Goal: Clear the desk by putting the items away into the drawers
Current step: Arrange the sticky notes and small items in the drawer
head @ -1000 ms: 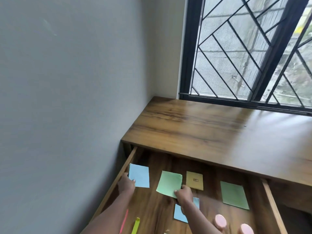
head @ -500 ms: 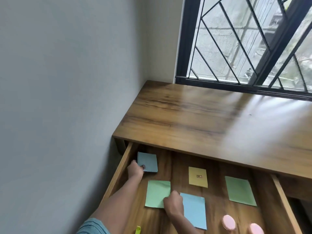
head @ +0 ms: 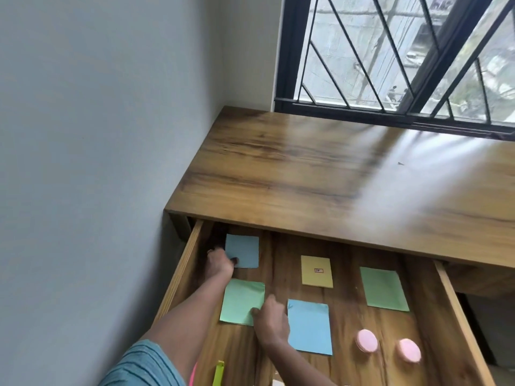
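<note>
1. A grey wall point(head: 83, 162) stands on the left and a barred window point(head: 390, 51) at the back; the view tips further down than a second ago
2. The wooden surface point(head: 306, 176) runs under the window, with window glare across its grain
3. The drawer point(head: 178, 277) stands pulled out below the surface's front edge and holds all the paper
4. The large blue sheet point(head: 312, 330) lies flat near the front; a second ago it was mostly covered, and now it shows almost whole
5. The left green sheet point(head: 239, 299), lifted a second ago, lies flat just beside the large blue sheet
6. The right hand point(head: 271, 321) sits between these two sheets with its thumb on the green corner; I cannot tell whether it grips or only rests
7. The right green sheet point(head: 384, 289) lies where it was
8. The small blue sheet point(head: 245, 249) is deeper in the back left corner than before
9. The left hand point(head: 220, 263) pinches its lower left corner, thumb on top
10. The yellow card point(head: 316, 271) bears a small red-framed label, its writing too small to read
11. Two pink discs point(head: 367, 340) sit apart at the front right
12. A yellow-green marker point(head: 218, 373) and a pink pen point(head: 191, 374) lie at the bottom edge
</note>
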{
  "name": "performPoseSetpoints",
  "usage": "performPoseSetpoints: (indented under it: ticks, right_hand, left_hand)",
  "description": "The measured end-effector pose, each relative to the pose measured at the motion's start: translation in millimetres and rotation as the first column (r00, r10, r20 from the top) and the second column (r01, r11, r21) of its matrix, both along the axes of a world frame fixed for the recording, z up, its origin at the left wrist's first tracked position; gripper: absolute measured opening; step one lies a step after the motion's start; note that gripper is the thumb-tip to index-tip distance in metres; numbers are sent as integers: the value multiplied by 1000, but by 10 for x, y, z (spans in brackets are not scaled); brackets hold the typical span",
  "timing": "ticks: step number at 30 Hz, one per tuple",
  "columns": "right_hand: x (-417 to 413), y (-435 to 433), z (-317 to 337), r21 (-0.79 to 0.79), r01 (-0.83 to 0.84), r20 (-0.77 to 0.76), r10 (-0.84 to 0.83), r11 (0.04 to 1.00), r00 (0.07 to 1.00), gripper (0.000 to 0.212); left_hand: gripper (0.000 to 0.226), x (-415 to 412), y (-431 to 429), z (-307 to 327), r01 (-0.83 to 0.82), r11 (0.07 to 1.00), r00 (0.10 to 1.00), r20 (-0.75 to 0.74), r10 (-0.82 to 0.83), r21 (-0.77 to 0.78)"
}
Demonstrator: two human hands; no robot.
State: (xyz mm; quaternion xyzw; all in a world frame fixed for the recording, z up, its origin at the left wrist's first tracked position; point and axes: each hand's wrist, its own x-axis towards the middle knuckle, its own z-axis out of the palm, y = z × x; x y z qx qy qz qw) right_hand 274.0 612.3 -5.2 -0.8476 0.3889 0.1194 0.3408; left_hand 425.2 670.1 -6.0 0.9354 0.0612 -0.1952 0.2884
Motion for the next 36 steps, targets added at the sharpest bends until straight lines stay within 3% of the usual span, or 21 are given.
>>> performPoseSetpoints:
  ticks: [7,17,21,25,29,33,36]
  right_hand:
    - [-61,-2,-88,20,20,70,-21,1000,997,27]
    - [-38,-15,-149,33,33,66,-35,999,997,29]
    - [-55,2,-152,42,54,75,-57,998,996,29]
    - [-68,31,-127,12,11,56,-11,1000,998,33]
    - [-79,46,-70,25,11,52,-12,1000,999,32]
    - [-177,5,93,119,53,105,-65,991,992,23]
    - [-428,-49,168,71,51,164,-62,996,985,19]
  left_hand:
    - [45,-3,-36,-43,48,997,999,14,-48,55]
    - [48,34,-73,-44,19,1000,1000,3,-19,13]
    - [37,-56,-21,5,-4,999,998,61,2,34]
    - [29,-290,46,39,-3,999,990,144,-2,32]
    - [31,-626,125,32,24,999,991,134,-18,-38]
    - [24,-933,261,93,33,997,994,108,-25,-73]
    - [22,-1204,322,154,43,995,991,133,-31,-86]
